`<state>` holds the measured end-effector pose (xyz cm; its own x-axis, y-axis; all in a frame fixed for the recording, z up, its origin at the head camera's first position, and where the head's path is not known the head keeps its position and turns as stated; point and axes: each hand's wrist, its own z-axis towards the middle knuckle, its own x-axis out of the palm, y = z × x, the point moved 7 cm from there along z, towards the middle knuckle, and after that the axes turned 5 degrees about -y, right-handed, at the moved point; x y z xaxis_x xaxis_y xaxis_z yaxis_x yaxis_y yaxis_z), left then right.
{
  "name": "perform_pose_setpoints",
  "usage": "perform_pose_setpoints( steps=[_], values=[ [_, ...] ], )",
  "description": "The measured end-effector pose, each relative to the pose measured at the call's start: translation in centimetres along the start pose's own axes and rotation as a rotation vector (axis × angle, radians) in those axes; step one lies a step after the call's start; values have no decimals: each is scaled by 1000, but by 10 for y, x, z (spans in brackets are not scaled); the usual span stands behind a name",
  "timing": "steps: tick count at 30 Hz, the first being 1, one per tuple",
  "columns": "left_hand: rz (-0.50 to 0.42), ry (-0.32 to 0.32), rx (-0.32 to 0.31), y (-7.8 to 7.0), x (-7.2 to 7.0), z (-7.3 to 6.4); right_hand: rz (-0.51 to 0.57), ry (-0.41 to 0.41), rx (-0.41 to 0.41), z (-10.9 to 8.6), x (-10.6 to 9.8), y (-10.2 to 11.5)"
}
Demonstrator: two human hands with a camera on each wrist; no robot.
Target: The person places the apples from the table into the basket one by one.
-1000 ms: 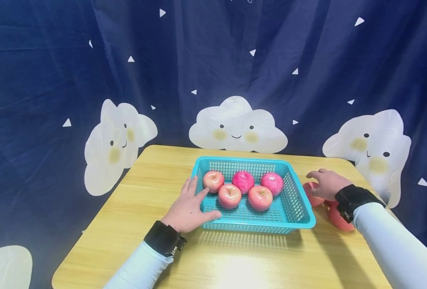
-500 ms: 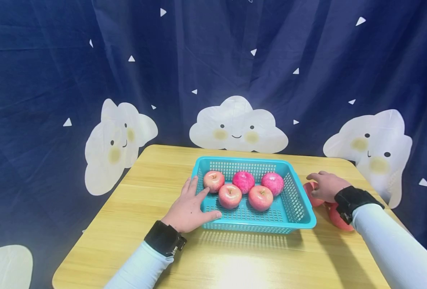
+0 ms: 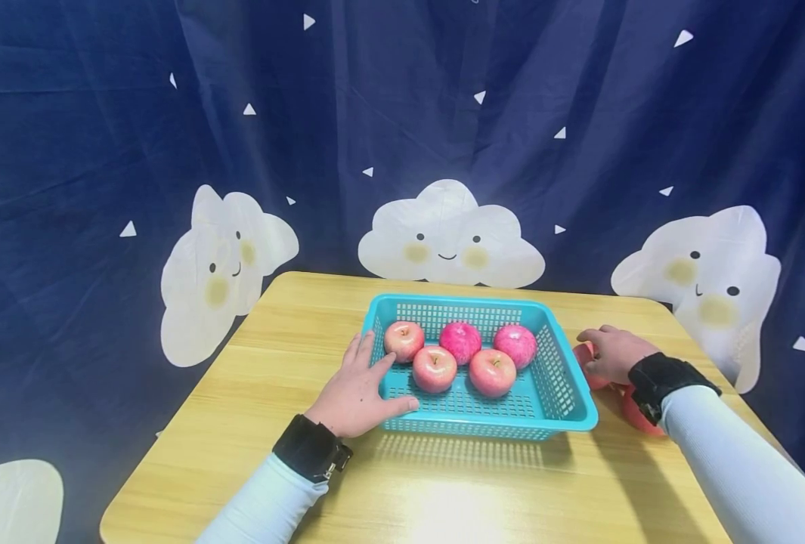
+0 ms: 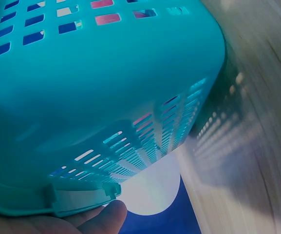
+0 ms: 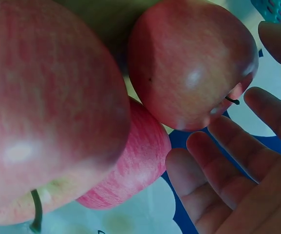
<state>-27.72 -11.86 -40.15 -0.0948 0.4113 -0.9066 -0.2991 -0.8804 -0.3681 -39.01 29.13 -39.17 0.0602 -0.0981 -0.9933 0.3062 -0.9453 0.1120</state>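
My left hand (image 3: pixel 354 397) rests at the left rim of a turquoise plastic basket (image 3: pixel 470 431), its fingers spread and extended. In the left wrist view, fingertips (image 4: pixel 106 217) show right at the basket's rim. My right hand (image 3: pixel 616 355) is over a red apple (image 5: pixel 189 63) just right of the basket. In the right wrist view its fingers lie loosely bent beside that apple's stem end, with the thumb (image 5: pixel 279 44) apart from it. Close by are a large red apple (image 5: pixel 47 102) and a pinker apple (image 5: pixel 135 161), partly hidden behind it.
Several apples sit in the basket, among them a pale red one (image 3: pixel 434 369) and a deep pink one (image 3: pixel 459 343). The basket stands on a wooden table (image 3: pixel 273 332). A dark blue curtain (image 3: pixel 334 136) with white clouds hangs behind.
My right hand has lowered slightly over the apple and covers more of it. The left hand and the basket stay in place.
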Motion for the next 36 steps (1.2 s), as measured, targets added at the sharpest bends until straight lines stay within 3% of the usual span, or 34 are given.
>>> perform_pose_setpoints(
  steps=[23,31,36],
  values=[
    [0,-2,11,1,1,1,2,32,61,9,12,-8],
    [-1,-6,12,0,1,3,-26,11,47,8,12,-3],
    [7,0,16,0,0,2,-68,-20,-8,12,15,0]
  ],
)
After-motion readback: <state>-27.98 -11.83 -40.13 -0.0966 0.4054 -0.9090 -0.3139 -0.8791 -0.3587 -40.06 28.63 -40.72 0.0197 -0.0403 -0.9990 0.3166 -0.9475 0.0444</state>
